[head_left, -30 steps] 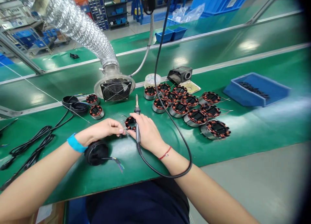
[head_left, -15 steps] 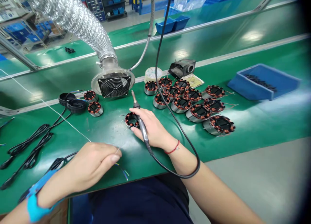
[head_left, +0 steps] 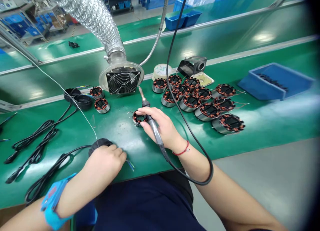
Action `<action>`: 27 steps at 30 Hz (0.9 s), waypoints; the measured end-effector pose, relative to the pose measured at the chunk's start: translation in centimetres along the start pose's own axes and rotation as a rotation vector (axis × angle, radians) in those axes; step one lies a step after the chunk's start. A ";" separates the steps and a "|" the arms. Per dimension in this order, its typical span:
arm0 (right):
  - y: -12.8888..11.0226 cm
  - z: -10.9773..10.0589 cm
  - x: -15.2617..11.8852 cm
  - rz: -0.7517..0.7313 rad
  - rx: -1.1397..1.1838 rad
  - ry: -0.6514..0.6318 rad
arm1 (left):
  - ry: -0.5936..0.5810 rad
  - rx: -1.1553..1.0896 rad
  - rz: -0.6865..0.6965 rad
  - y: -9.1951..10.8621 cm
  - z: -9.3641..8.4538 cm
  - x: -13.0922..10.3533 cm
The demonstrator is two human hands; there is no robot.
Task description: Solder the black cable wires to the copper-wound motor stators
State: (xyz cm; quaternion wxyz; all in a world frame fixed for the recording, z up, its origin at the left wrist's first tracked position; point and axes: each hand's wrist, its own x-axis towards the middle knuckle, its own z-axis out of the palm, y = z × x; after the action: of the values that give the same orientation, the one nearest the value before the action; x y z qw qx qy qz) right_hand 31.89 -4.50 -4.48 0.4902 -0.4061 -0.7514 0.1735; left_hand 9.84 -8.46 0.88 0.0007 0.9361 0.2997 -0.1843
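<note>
My right hand (head_left: 162, 127) is closed round a soldering iron (head_left: 154, 129), its tip pointing up and away near the fan. Beneath the fingers of that hand, a copper-wound stator (head_left: 138, 118) rests on the green table, partly covered. My left hand (head_left: 107, 162) has its fingers curled down beside a round black housing (head_left: 100, 144); what the fingertips hold is hidden. A thin pale solder wire (head_left: 67, 94) runs down from the upper left to this hand. Coloured wire ends (head_left: 130, 165) stick out just right of the left fingers.
A fan (head_left: 123, 82) on a silver duct stands at the back. Several stators (head_left: 207, 111) sit at right, with a blue bin (head_left: 277, 82) beyond. At left lie two black housings (head_left: 83, 101), two stators (head_left: 101, 104) and coiled black cables (head_left: 45, 134).
My left hand has turned over, its fingers now reaching down, and the black housing beside it has come into view. The right hand still holds the iron; the whole view has shifted slightly.
</note>
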 end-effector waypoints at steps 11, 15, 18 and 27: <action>-4.5 3.5 -2.1 0.091 0.285 -0.013 | 0.107 -0.466 -0.253 -5.5 -1.6 0.8; -4.7 4.7 -2.0 0.135 0.330 0.075 | 0.129 -0.581 -0.260 -6.1 -1.5 0.9; -5.0 5.4 -1.7 0.158 0.322 0.142 | 0.137 -0.633 -0.300 -6.2 -1.7 1.0; -5.5 7.5 -0.1 0.447 0.676 0.286 | 0.371 -0.740 -0.392 -5.0 -1.0 0.7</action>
State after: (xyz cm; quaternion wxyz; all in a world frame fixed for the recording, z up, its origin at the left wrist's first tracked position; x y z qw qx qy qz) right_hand 22.85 -6.91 -4.38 0.6455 -0.3954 -0.4704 0.4536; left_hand 7.90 -3.84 2.14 0.2463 0.8157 0.5118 0.1094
